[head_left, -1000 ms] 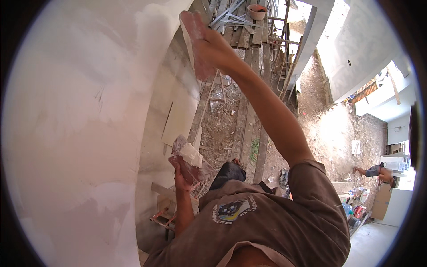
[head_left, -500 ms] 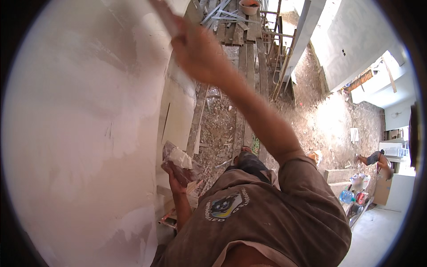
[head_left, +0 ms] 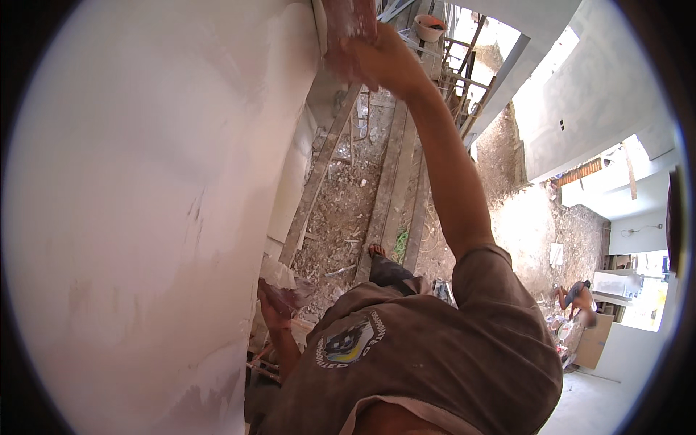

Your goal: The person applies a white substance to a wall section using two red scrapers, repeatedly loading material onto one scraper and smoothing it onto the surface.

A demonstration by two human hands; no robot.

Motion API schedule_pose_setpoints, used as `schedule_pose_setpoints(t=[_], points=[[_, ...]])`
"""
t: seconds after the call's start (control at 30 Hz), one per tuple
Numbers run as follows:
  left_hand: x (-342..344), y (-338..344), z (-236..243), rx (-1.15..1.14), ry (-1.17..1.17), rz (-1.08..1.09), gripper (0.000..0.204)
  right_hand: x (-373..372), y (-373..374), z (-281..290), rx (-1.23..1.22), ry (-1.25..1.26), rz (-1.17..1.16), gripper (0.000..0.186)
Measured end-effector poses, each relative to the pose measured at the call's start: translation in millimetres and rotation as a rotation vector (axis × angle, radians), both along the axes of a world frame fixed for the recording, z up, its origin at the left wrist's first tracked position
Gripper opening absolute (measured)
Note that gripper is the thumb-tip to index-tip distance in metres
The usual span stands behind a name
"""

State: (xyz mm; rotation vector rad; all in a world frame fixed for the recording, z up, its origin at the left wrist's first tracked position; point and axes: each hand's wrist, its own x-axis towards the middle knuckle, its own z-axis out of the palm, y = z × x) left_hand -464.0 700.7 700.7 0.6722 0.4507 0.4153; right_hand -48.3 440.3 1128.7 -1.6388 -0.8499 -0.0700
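My right hand (head_left: 382, 64), arm stretched far forward, is closed round a flat reddish-brown plastering trowel (head_left: 351, 20) at the far edge of the pale wall (head_left: 145, 167). Whitish smears mark the trowel's face, and its far end runs out of view. Low beside the wall, my left hand (head_left: 275, 313) grips a reddish-brown plaster board (head_left: 296, 296) from below. A lump of off-white plaster (head_left: 277, 273) lies on that board. Damp-looking, darker patches show on the wall's coating.
Long planks (head_left: 395, 174) run ahead beneath my feet, above rubble-strewn ground (head_left: 341, 210). A bucket (head_left: 429, 27) stands on boards at the far end, near wooden scaffold poles (head_left: 471, 94). Another person (head_left: 580, 301) bends over at the right, beside several containers.
My right hand has swung right and slightly down with the trowel, from the wall's face to its far edge. The view has shifted, and the left hand with the board sits nearer the wall.
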Motion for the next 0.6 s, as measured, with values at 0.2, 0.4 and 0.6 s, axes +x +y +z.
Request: schedule_pose_setpoints(t=[0.2, 0.4, 0.6], points=[[11.2, -17.0, 43.1, -0.029, 0.133, 0.045, 0.057, -22.0, -1.0, -28.8, 0.121, 0.015, 0.032, 0.024], [12.9, -24.8, 88.1, -0.038, 0.087, -0.001, 0.056, -34.1, -23.5, 17.1, 0.031, -0.056, -0.072, 0.025], [24.9, -38.2, 128.7, 0.027, 0.170, -0.024, 0.065, -94.9, -32.3, 31.9, 0.086, -0.178, -0.110, 0.050]])
